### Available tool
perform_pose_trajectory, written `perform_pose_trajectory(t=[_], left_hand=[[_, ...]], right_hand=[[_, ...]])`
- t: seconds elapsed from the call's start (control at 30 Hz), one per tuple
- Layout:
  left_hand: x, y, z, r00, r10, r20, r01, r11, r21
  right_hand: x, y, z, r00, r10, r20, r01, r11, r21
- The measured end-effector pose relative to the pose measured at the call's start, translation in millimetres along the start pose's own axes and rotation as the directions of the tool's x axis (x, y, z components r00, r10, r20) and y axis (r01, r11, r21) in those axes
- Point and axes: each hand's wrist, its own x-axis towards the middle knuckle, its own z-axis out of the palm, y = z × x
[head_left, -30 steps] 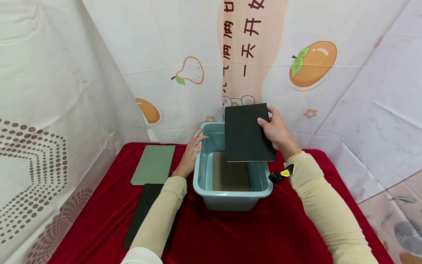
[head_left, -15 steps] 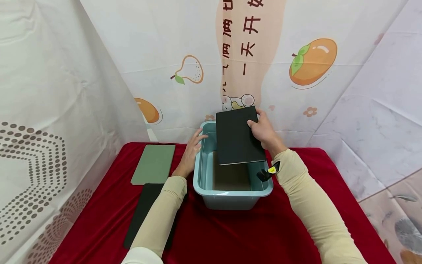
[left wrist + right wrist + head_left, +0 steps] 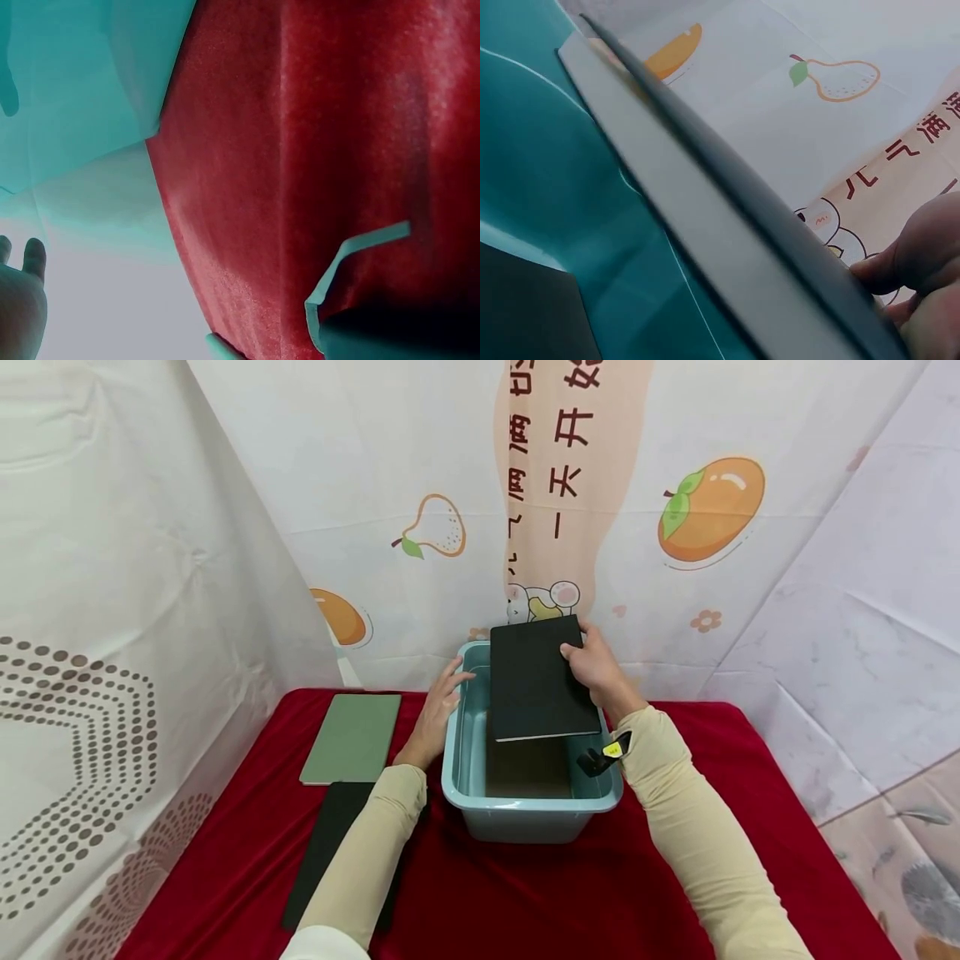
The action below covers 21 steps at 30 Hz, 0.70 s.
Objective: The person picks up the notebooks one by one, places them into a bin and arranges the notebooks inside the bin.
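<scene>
My right hand (image 3: 597,670) pinches the right edge of a black notebook (image 3: 540,681), thumb on top. It holds the notebook tilted over a light blue plastic bin (image 3: 517,805). In the right wrist view the notebook's white page edges (image 3: 667,195) show between its dark covers. A dark brownish notebook (image 3: 527,770) lies flat on the bin's bottom, partly covered by the held one. At the bin's left rim is my left hand (image 3: 435,714), fingers extended. In the left wrist view, part of that hand (image 3: 21,307) shows beside the bin's outer wall (image 3: 82,82).
A green notebook (image 3: 351,739) lies on the red cloth (image 3: 525,902) left of the bin. Nearer, a black notebook (image 3: 326,843) is partly hidden under my left forearm. A patterned white curtain (image 3: 420,443) hangs close behind the bin.
The right hand has brought the black notebook left and slightly down, further over the bin. The left hand stays at the rim.
</scene>
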Motion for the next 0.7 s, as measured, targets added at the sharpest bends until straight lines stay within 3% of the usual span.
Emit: perform_pose_trajectory(t=[0.23, 0.57, 0.7], left_hand=[[1.5, -1.9, 1.3, 1.0, 0.002, -0.012, -0.003, 1.0, -0.005], [0.4, -5.0, 1.0, 1.0, 0.009, -0.013, -0.01, 1.0, -0.028], [0.4, -4.9, 1.1, 1.0, 0.009, -0.013, -0.009, 1.0, -0.019]], right_hand=[[2.4, 1.8, 1.1, 1.0, 0.005, 0.004, -0.005, 1.0, 0.013], [4.9, 6.6, 14.5, 0.993, 0.113, -0.016, -0.111, 0.991, 0.076], [5.4, 11.4, 19.4, 0.994, 0.109, -0.009, -0.108, 0.991, 0.082]])
